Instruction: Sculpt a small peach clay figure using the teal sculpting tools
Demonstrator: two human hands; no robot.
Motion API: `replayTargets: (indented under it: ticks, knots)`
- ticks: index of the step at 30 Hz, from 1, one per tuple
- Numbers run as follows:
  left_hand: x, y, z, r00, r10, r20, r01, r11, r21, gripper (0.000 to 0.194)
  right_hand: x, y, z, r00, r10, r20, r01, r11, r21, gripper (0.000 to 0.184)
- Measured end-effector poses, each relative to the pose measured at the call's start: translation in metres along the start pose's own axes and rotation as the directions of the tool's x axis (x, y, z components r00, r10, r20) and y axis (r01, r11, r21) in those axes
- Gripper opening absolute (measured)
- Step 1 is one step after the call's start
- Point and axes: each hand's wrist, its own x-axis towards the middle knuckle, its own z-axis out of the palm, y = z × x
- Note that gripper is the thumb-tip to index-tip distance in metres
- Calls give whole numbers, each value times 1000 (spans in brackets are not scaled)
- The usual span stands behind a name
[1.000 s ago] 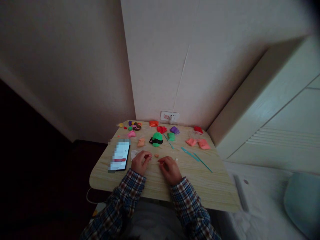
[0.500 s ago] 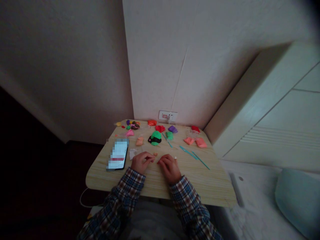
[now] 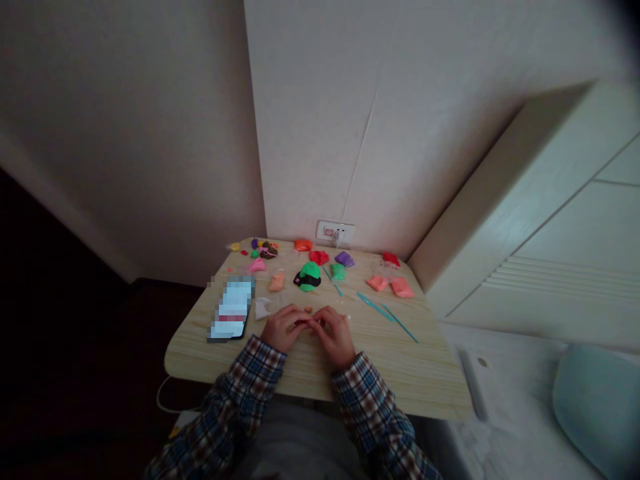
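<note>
My left hand (image 3: 284, 327) and my right hand (image 3: 334, 333) meet fingertip to fingertip above the front half of the wooden table (image 3: 400, 373). Both are closed in a pinch, and whatever lies between the fingers is too small to make out. Just beyond the fingertips rests a small orange-brown lump (image 3: 309, 309). Farther back stands a green and black modelled clay piece (image 3: 309, 276). A white packet (image 3: 262, 307) lies beside my left hand, and a tiny white bit (image 3: 349, 317) is close to my right hand.
At the left lies a phone (image 3: 233, 308) with a lit screen. Teal modelling tools (image 3: 375, 307) are on the right. Several coloured clay packets, among them a purple one (image 3: 345, 259) and a salmon one (image 3: 401, 287), line the back. A wall socket (image 3: 335, 231) is behind the table.
My right hand has moved left, closing the gap, so the fingertips of both hands now meet. The things on the table keep their places; the view has shifted slightly.
</note>
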Motion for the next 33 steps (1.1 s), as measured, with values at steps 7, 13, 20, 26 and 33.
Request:
replayTargets:
  ticks: [7,13,20,26,33]
  knots:
    - [-2,-2,2,1000,23,18,-24,999,30,11,-1,3,-3,1000,7,-29,-6,999,31,21]
    - [-2,-2,2,1000,15,16,-16,999,36,12,-2,2,-3,999,7,-52,-7,1000,3,19]
    - [0,0,2,1000,-9,23,8,1000,27,10,-5,2,-3,999,19,-46,-21,999,-50,17]
    - [-1,0,2,999,31,44,-31,999,-14,11,-4,4,-5,999,20,-34,-22,998,-56,27]
    - [-2,0,2,996,59,65,-56,997,-45,14,-5,4,-7,1000,16,-23,-18,997,-70,33]
